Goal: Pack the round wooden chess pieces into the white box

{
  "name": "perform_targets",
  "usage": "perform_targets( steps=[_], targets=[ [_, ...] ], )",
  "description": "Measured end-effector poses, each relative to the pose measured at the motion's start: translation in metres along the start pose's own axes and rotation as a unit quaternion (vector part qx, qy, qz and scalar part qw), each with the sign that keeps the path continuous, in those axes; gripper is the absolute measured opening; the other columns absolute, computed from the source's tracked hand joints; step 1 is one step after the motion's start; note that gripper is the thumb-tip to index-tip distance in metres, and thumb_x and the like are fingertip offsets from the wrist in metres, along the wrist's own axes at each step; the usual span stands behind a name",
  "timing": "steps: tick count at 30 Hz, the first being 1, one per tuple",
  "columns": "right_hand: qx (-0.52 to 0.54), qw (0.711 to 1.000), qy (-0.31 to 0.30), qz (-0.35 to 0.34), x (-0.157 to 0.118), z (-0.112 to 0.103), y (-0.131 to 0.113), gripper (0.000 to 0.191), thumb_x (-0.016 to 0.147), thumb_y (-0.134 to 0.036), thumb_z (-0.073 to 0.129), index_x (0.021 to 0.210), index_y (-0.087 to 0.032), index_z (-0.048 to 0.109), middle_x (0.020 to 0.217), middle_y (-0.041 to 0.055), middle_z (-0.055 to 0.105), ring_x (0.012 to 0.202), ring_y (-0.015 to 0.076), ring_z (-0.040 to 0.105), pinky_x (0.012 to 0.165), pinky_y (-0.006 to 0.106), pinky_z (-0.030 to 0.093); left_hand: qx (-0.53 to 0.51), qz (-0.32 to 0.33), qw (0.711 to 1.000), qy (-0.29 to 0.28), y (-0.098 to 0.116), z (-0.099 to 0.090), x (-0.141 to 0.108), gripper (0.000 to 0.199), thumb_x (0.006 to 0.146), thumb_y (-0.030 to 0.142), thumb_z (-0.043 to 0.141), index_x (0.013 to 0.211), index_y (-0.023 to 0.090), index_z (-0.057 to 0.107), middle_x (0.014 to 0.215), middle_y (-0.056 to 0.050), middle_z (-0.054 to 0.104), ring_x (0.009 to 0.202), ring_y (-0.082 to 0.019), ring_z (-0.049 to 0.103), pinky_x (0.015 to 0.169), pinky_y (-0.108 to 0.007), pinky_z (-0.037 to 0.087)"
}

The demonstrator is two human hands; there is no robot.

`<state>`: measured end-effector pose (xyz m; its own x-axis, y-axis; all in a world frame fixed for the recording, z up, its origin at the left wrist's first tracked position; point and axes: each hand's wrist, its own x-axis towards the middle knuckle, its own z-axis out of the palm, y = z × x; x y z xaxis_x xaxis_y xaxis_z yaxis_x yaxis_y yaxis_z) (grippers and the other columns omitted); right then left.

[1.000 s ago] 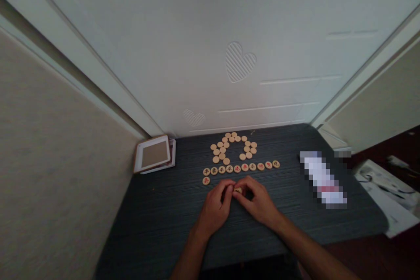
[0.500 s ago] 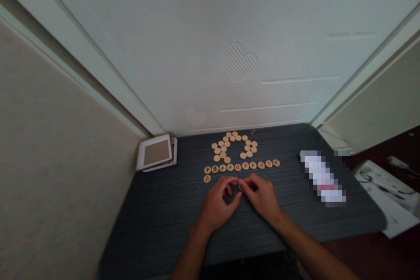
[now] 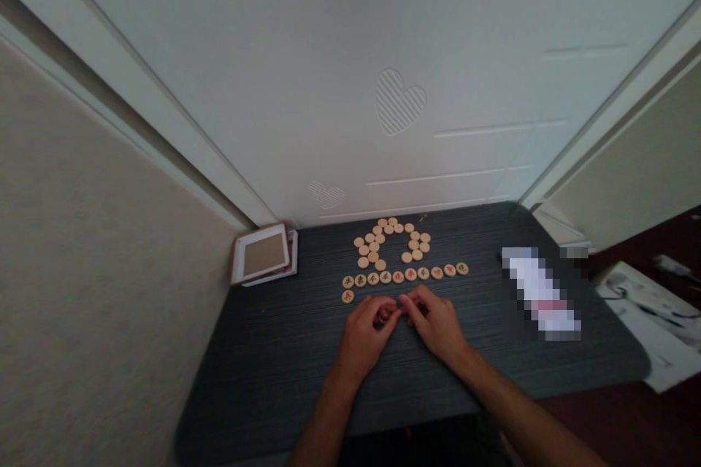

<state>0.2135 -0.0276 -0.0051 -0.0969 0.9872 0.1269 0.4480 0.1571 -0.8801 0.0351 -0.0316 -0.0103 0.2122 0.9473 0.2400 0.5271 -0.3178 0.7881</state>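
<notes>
My left hand (image 3: 364,336) is closed, thumb and fingertips pinched together just in front of a row of round wooden Chinese chess pieces (image 3: 410,274). Beside it, my right hand (image 3: 435,321) is also closed in a pinch, its fingertips close against those of the left. Whatever the left fingers hold is hidden; the right fingers cover the Chinese chess piece they pinch. The row's pieces lie face up with red and black characters. Below its left end lies one piece (image 3: 347,297) with a red character. Behind the row, several blank-side-up pieces (image 3: 374,246) form a loose arch.
The dark table (image 3: 274,372) stands against a white panel (image 3: 263,73) with embossed hearts. Stacked frame-like trays (image 3: 266,252) sit at the back left. A pixelated item (image 3: 539,295) lies on the right. Beyond the right edge is a white surface with cables (image 3: 651,306).
My left thumb has come up to meet its fingers, closing a hand that was curved open. The piece's edge that showed at my right fingertips is now hidden. The view has shifted slightly.
</notes>
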Motion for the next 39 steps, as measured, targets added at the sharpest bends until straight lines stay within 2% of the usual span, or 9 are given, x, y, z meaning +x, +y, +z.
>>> perform_targets(
  steps=[5,10,15,21,25,30,36,39],
  targets=[
    [0.008,1.0,0.003,-0.004,0.0,-0.001,-0.001,0.02,0.097,-0.039,0.056,0.085,-0.025,0.064,0.074,-0.0001,0.074,0.063,0.0171,0.068,0.061,0.026,0.051,0.011,0.021,1.0,0.004,0.004,-0.004,0.002,0.012,0.09,0.022,0.064,0.102,0.023,0.067,0.089,-0.002,0.069,0.08,-0.017,0.065,0.076,-0.03,0.055],
    [0.009,1.0,0.016,-0.003,0.0,-0.002,-0.003,0.019,0.097,-0.036,0.056,0.083,-0.025,0.063,0.072,-0.0007,0.072,0.061,0.0162,0.067,0.06,0.026,0.05,0.031,0.027,0.999,0.017,0.006,-0.016,-0.003,0.019,0.088,0.018,0.064,0.106,0.024,0.066,0.107,-0.005,0.069,0.098,-0.02,0.066,0.088,-0.035,0.055],
    [0.013,1.0,0.013,-0.011,0.0,-0.002,-0.004,0.02,0.096,-0.036,0.056,0.08,-0.025,0.062,0.069,-0.0017,0.07,0.06,0.0158,0.065,0.061,0.026,0.049,0.068,0.043,0.997,0.014,0.0,-0.023,-0.015,0.013,0.091,0.018,0.062,0.1,0.025,0.068,0.106,-0.004,0.072,0.104,-0.021,0.066,0.102,-0.043,0.05],
    [0.011,1.0,-0.005,-0.018,-0.002,-0.004,-0.005,0.022,0.097,-0.035,0.055,0.079,-0.023,0.062,0.067,-0.0019,0.068,0.059,0.0146,0.063,0.06,0.025,0.047,0.101,0.047,0.993,0.043,-0.006,-0.021,-0.021,0.011,0.092,0.023,0.066,0.103,0.024,0.067,0.113,-0.006,0.072,0.109,-0.023,0.066,0.102,-0.045,0.05],
    [0.008,1.0,-0.013,-0.017,-0.002,-0.005,-0.004,0.022,0.097,-0.035,0.056,0.081,-0.022,0.062,0.067,-0.0022,0.068,0.061,0.014,0.064,0.062,0.024,0.047,0.093,0.052,0.994,0.03,-0.006,-0.02,-0.023,0.012,0.091,0.026,0.069,0.103,0.023,0.066,0.103,-0.004,0.072,0.098,-0.021,0.068,0.092,-0.04,0.055],
    [0.008,0.999,-0.024,-0.024,-0.003,-0.004,-0.003,0.021,0.098,-0.034,0.055,0.081,-0.022,0.062,0.066,-0.003,0.066,0.06,0.0132,0.063,0.062,0.023,0.046,0.077,0.061,0.994,0.043,-0.006,-0.02,-0.026,0.016,0.093,0.025,0.067,0.108,0.023,0.066,0.111,-0.005,0.072,0.105,-0.019,0.068,0.095,-0.036,0.055],
    [0.012,0.999,-0.03,-0.023,-0.003,-0.002,-0.003,0.022,0.098,-0.034,0.055,0.082,-0.022,0.063,0.068,-0.0028,0.067,0.061,0.0132,0.063,0.063,0.023,0.046,0.133,0.07,0.988,0.02,-0.005,-0.021,-0.023,0.009,0.093,0.026,0.067,0.101,0.024,0.07,0.105,-0.003,0.075,0.1,-0.021,0.068,0.094,-0.042,0.055],
    [0.016,0.999,-0.031,-0.021,-0.003,-0.002,-0.003,0.023,0.098,-0.034,0.055,0.082,-0.022,0.064,0.068,-0.0026,0.067,0.061,0.0134,0.063,0.063,0.024,0.046,0.136,0.081,0.987,0.036,-0.008,-0.021,-0.022,0.012,0.096,0.025,0.063,0.104,0.024,0.072,0.107,-0.003,0.075,0.101,-0.021,0.069,0.096,-0.042,0.056]
  ],
)
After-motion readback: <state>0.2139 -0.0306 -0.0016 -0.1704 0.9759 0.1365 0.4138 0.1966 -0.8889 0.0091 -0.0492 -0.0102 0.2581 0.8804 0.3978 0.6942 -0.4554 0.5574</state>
